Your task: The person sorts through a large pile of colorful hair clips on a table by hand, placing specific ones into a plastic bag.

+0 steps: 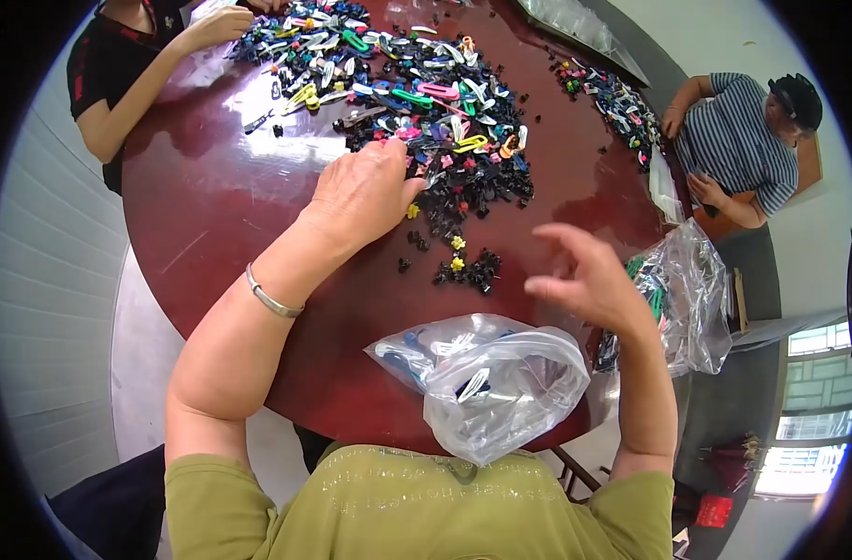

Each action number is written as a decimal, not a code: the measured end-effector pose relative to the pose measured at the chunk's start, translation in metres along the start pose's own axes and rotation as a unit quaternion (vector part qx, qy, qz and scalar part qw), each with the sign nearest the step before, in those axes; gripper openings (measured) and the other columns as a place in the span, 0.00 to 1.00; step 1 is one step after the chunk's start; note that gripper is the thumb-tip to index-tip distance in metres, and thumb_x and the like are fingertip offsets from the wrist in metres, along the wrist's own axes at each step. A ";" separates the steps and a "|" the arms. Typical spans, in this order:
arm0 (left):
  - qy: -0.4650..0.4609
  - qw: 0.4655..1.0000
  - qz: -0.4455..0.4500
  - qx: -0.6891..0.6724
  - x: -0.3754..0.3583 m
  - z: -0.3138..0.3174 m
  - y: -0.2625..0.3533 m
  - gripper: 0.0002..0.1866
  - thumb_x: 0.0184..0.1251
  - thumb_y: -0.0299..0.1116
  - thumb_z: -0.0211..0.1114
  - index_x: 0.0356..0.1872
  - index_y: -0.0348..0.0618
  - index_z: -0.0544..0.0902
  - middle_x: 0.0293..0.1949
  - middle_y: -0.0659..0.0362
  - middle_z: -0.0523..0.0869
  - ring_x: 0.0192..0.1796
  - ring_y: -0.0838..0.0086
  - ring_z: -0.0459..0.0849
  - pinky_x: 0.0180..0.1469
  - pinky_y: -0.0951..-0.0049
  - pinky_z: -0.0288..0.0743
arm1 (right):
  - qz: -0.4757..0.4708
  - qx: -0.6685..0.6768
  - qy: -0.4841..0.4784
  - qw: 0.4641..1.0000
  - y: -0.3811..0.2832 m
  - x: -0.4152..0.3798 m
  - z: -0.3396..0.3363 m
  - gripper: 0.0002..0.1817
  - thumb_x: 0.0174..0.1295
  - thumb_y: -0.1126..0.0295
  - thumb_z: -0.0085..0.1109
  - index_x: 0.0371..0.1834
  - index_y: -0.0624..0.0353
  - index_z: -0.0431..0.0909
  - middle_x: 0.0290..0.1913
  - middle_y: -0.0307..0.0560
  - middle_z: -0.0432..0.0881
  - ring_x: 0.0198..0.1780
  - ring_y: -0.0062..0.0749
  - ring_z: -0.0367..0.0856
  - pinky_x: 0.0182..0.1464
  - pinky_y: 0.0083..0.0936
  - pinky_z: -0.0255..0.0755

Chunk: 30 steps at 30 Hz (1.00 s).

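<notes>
A big pile of mixed hair clips [435,103] spreads over the dark red round table, with snap clips in white, green, pink and yellow among small black claw clips. My left hand [365,191] lies at the pile's near edge; its fingertips are hidden, so what they hold cannot be made out. To the right, my right hand [585,275] hovers above the table, thumb and fingers apart, nothing visible between them. Between my hands sits a small cluster of black claw clips [482,271] with yellow flower-shaped ones. Nearest my body lies a clear plastic bag [510,392] with white and dark blue snap clips inside.
Another clear bag [692,299] holding clips rests at the table's right edge. A second heap of clips [622,112] lies before a person in a striped shirt [739,140]. At upper left, another person's arm [155,79] reaches to the pile. A tray [585,37] stands at the far edge.
</notes>
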<state>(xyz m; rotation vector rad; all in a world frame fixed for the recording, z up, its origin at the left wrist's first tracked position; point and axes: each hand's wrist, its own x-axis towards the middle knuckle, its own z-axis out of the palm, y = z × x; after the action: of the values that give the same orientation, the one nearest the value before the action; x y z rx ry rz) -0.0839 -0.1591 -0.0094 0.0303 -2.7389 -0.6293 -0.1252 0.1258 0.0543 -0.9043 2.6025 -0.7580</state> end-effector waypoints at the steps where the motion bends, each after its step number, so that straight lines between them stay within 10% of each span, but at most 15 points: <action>1: -0.017 1.000 -0.009 0.015 -0.001 -0.002 0.004 0.19 0.65 0.41 0.67 0.40 0.32 0.77 0.35 0.40 0.85 0.40 0.46 0.85 0.44 0.52 0.79 | 0.002 -0.003 -0.029 1.000 0.006 -0.005 0.005 0.33 0.48 0.66 0.77 0.58 0.65 0.76 0.38 0.50 0.82 0.32 0.29 0.80 0.38 0.28 0.77; 4: -0.064 0.998 -0.016 0.005 -0.006 -0.005 0.012 0.20 0.67 0.43 0.65 0.39 0.31 0.76 0.29 0.38 0.85 0.37 0.42 0.85 0.41 0.49 0.79 | 0.031 0.036 -0.036 0.998 0.011 -0.003 0.033 0.31 0.48 0.71 0.78 0.58 0.62 0.77 0.35 0.41 0.79 0.30 0.18 0.76 0.34 0.18 0.74; 20: -0.024 0.997 -0.077 -0.016 0.001 -0.005 0.010 0.23 0.65 0.45 0.66 0.42 0.33 0.72 0.34 0.36 0.85 0.39 0.41 0.85 0.42 0.48 0.79 | -0.101 0.128 0.214 0.963 -0.010 0.116 0.062 0.21 0.50 0.66 0.75 0.45 0.65 0.81 0.29 0.49 0.83 0.28 0.41 0.83 0.34 0.32 0.77; 26: -0.073 0.996 -0.058 0.012 -0.007 -0.007 0.019 0.47 0.45 0.56 0.79 0.58 0.32 0.68 0.46 0.39 0.79 0.45 0.44 0.84 0.46 0.53 0.80 | -0.018 -0.126 0.348 0.929 0.044 0.142 0.023 0.37 0.55 0.43 0.67 0.55 0.66 0.77 0.50 0.62 0.81 0.57 0.53 0.79 0.60 0.41 0.72; 30: -0.144 0.989 -0.027 0.026 -0.017 -0.017 0.034 0.64 0.34 0.60 0.82 0.70 0.31 0.58 0.53 0.36 0.74 0.53 0.42 0.80 0.54 0.51 0.78 | 0.052 0.040 0.271 0.960 0.063 0.170 0.046 0.42 0.61 0.40 0.60 0.62 0.72 0.72 0.63 0.68 0.74 0.67 0.58 0.71 0.67 0.42 0.65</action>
<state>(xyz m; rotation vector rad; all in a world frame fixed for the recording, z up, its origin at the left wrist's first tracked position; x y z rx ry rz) -0.0603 -0.1343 0.0138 0.0283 -3.0428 -0.6185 -0.2664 0.0415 -0.0338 -0.5860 3.0191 -1.2147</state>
